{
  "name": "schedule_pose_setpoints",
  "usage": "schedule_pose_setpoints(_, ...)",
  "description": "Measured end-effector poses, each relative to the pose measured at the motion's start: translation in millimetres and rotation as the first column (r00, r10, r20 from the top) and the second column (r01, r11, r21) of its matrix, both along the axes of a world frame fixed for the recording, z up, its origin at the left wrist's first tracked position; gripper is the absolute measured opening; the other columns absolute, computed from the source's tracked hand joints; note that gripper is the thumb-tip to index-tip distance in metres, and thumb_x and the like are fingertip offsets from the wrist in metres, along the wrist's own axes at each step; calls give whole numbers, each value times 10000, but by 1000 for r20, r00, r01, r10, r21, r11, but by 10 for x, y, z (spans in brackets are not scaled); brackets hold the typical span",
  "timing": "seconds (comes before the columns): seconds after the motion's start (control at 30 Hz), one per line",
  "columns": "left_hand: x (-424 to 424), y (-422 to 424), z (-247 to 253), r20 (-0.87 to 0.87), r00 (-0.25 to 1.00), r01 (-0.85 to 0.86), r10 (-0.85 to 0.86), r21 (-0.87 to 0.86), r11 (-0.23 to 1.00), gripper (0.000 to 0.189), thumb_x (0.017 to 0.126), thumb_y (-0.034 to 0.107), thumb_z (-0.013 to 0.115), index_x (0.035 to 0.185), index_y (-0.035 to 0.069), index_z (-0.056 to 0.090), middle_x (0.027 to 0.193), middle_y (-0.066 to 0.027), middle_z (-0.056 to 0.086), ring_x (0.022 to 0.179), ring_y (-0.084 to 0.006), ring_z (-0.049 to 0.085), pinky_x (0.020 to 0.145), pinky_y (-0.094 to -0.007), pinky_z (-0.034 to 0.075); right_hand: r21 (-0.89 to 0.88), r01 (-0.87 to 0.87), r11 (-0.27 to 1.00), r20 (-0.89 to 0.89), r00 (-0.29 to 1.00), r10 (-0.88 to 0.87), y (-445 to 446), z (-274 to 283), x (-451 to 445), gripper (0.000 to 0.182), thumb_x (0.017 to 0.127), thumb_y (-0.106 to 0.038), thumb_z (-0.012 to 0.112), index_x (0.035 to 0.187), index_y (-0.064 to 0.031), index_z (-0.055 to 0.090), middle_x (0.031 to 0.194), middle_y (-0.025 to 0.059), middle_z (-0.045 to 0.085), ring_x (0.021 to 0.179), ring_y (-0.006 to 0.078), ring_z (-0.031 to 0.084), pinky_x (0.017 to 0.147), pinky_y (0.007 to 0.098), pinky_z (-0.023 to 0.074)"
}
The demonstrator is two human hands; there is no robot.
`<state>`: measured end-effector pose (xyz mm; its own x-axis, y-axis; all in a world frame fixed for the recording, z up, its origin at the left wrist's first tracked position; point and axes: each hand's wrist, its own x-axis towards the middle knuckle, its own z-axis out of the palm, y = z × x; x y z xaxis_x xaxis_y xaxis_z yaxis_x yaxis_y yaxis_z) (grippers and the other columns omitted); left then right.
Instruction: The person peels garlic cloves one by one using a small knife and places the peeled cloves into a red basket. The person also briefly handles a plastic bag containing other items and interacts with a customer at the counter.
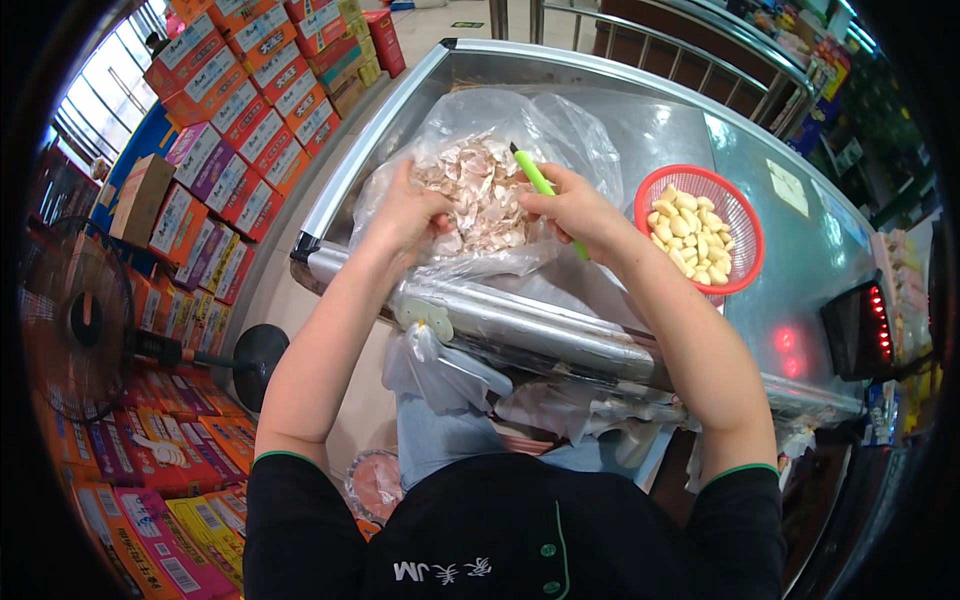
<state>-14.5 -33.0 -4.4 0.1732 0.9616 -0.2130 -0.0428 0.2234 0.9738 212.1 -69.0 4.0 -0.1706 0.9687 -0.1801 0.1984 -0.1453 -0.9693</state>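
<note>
A clear plastic bag point(495, 112) lies spread on the metal counter point(645, 135), with a heap of dry garlic skins point(480, 187) in it. At the heap's left side is my left hand point(412, 214), fingers curled among the skins; whether it holds a clove or skin cannot be told. My right hand point(574, 206), at the heap's right side, grips a small knife with a bright green handle point(534, 172), its dark tip pointing up and away. Right of that hand stands a red plastic basket point(757, 247) holding many peeled garlic cloves point(690, 232).
A metal rim point(525, 315) edges the counter before me, with plastic bags point(442, 367) hanging below. A display with red lights point(862, 330) stands at the right. Stacked cartons point(247, 112) and a standing fan point(86, 319) are on the left. Metal railings point(675, 45) run behind the counter.
</note>
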Motion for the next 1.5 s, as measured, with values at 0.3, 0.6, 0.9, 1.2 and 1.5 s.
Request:
schedule_pose_setpoints(0.3,-330,626,242,-672,626,-53,394,468,882,711,756,-87,581,1409,49,333,961,-212,649,837,-309,669,767,-372,543,220,15,975,221,973,-65,15,-30,25,495,871,-236,651,1300,-43,496,836,81,643,681,131,565,595,277,449)
schedule_pose_setpoints(0.6,361,692,287,-592,784,429,-186,300,852,121,807,10,620,923,-24,613,738,-55,645,659,-108,627,576,-255,476,431,16,902,436,872,-224,-17,155,-75,336,936,-311,560,1145,-50,594,923,212,656,873,366,632,754,411,476)
schedule_pose_setpoints(0.9,360,536,136,-298,915,365,-271,329,871,232,826,1,642,1012,-14,504,753,-111,672,669,-160,665,569,-264,509,627,54,777,358,866,-349,150,68,-283,194,882,-197,600,978,-31,578,849,202,621,841,409,593,715,486,449)
schedule_pose_setpoints(1.2,498,344,177,-461,849,475,-259,448,758,326,780,-61,625,1025,34,433,747,-124,668,646,-172,671,564,-277,513,483,145,864,125,965,-232,296,-68,-182,240,838,-219,673,909,4,619,810,172,649,730,296,631,677,384,487)
schedule_pose_setpoints(1.5,532,376,139,-330,866,478,-376,325,816,112,840,-24,664,906,-50,577,789,-72,673,701,-122,673,590,-225,511,367,196,910,33,974,-223,272,-57,-35,225,839,-198,659,868,23,623,729,109,664,671,157,630,635,312,490)
